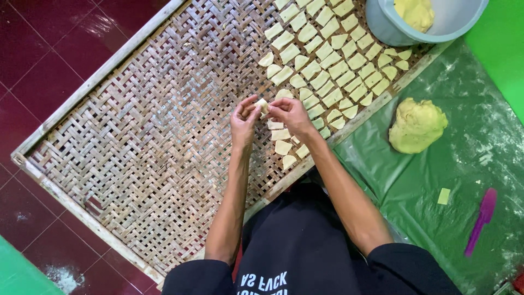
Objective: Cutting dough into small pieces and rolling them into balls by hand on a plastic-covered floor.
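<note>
Both hands, left hand (pixel 243 121) and right hand (pixel 289 113), pinch one dough piece (pixel 262 105) over the woven tray (pixel 136 136), far-right rows filled, most weave bare, big dough lump (pixel 417 125) waiting.

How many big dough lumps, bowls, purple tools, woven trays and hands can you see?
Big dough lumps: 2
Bowls: 1
Purple tools: 1
Woven trays: 1
Hands: 2, the left hand and right hand pinching one small dough piece
Total: 7
</note>
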